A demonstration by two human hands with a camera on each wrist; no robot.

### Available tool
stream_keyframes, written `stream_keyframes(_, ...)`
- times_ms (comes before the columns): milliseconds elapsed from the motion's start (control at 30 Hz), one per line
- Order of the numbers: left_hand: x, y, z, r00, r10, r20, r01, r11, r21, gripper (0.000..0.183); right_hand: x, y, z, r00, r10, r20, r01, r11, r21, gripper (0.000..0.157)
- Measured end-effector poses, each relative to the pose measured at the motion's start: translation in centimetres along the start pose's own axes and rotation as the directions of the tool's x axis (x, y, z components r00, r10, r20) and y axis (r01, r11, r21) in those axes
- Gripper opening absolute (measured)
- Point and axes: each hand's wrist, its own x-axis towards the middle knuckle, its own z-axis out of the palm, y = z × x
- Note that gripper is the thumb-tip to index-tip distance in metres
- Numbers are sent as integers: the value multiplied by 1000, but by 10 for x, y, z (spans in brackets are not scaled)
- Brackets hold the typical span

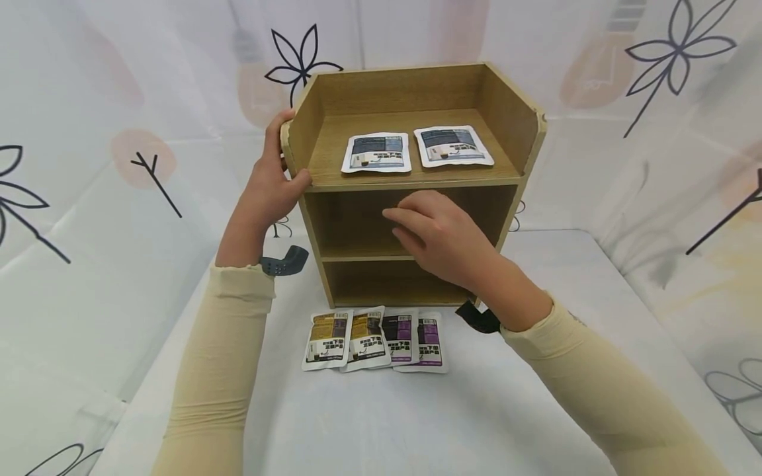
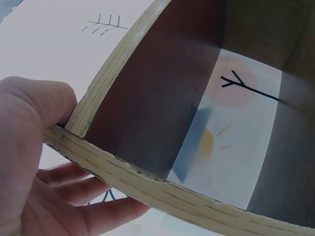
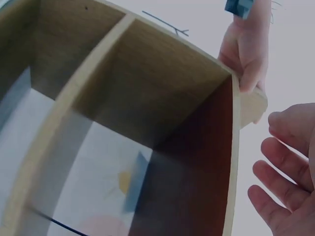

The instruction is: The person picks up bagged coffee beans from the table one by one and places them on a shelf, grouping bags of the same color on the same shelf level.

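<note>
My left hand (image 1: 275, 173) grips the left side panel of a small wooden shelf (image 1: 411, 184), thumb at the front edge and fingers around the outside. The left wrist view shows that thumb (image 2: 51, 101) against the board edge. My right hand (image 1: 443, 238) hovers in front of the upper compartment, holding nothing. Its fingers (image 3: 280, 167) are slightly bent and apart in the right wrist view. On the top board lie two flat white packets with blue-grey labels, a left packet (image 1: 378, 153) and a right packet (image 1: 454, 145).
Flat packets lie overlapping in a row on the white tabletop (image 1: 357, 423) before the shelf: two with yellow labels (image 1: 329, 337) and two with purple labels (image 1: 430, 340). A patterned white curtain (image 1: 149, 79) hangs behind and at both sides.
</note>
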Motion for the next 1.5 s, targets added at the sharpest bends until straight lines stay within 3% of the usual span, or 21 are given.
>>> stream_keyframes(233, 0, 1, 0, 1000, -2, 5, 2, 1000, -2, 80, -20, -7, 7, 1000, -29, -5, 29, 999, 15, 29)
stream_keyframes(633, 0, -1, 0, 1000, 2, 7, -2, 1000, -5, 81, -51, -16, 25, 997, 23, 75, -27, 999, 45, 32)
stream_keyframes(1067, 1, -1, 1, 1000, -1, 7, 1, 1000, 7, 81, -78, -23, 49, 982, 78, 174, -80, 997, 7, 33)
stream_keyframes(1333, 0, 1, 1, 1000, -9, 7, 9, 1000, 13, 81, -92, -31, 62, 959, 135, 248, -145, 989, 23, 34)
stream_keyframes(1500, 0, 0, 2, 1000, -15, 10, 15, 1000, 14, 81, -102, -37, 72, 925, 183, 333, -199, 980, 12, 36)
